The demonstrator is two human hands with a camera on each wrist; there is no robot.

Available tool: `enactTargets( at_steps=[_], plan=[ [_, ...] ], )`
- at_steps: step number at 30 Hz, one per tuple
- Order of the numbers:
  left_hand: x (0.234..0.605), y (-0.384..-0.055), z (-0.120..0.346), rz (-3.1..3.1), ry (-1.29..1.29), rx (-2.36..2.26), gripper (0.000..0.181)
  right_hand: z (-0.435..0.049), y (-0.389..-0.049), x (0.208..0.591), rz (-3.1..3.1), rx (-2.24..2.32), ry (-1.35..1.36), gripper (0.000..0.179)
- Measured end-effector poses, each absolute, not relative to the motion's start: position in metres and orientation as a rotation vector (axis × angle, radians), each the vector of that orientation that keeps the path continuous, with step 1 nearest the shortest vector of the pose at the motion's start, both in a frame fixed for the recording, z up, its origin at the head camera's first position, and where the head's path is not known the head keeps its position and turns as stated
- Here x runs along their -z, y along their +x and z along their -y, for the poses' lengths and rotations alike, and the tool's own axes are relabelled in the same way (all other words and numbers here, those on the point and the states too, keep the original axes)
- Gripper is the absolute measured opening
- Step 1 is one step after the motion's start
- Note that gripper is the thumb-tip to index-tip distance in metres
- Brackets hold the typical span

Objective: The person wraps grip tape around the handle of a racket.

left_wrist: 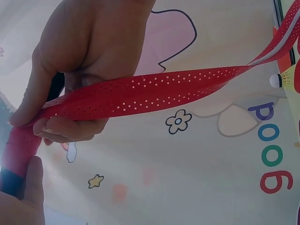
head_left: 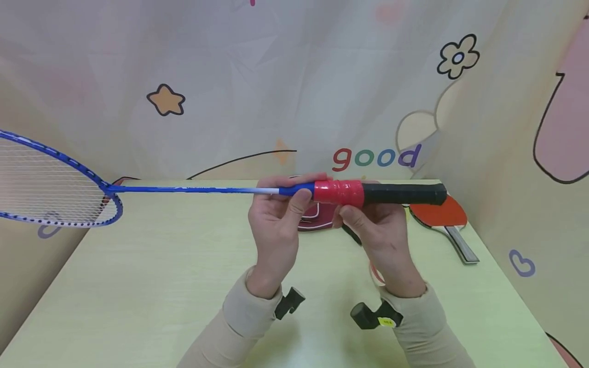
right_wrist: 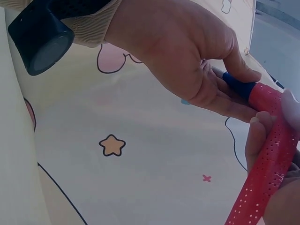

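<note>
A blue badminton racket (head_left: 202,190) lies level across the head view, its strung head cut off at the left edge. My left hand (head_left: 278,230) holds it at the blue cone just above the handle, thumb in front. Red perforated grip tape (head_left: 338,193) is wound round the upper part of the black handle (head_left: 405,194). My right hand (head_left: 386,240) pinches the tape against the handle beside the wound part. In the left wrist view, a long loose strip of the grip tape (left_wrist: 154,93) trails away from the right hand.
A red table tennis bat (head_left: 442,214) lies on the pale table (head_left: 161,281) at the right. Behind the hands is a maroon object (head_left: 317,219), partly hidden. A yellow shuttlecock (left_wrist: 282,80) shows in the left wrist view. A printed cloth (head_left: 276,76) hangs behind.
</note>
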State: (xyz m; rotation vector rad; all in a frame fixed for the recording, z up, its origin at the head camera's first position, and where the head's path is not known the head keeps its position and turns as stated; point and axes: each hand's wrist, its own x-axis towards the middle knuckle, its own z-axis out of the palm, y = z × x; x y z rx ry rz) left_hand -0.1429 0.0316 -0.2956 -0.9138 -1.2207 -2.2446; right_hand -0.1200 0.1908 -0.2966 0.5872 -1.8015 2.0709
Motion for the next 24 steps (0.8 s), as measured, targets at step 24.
enactTargets(
  at_steps=[24],
  plan=[
    [0.2974,-0.1427,-0.0283,1.231,-0.803,2.281,0.036,-0.1887,-0.1243,0.2989,1.707,-2.084,0.707,0.048]
  ],
)
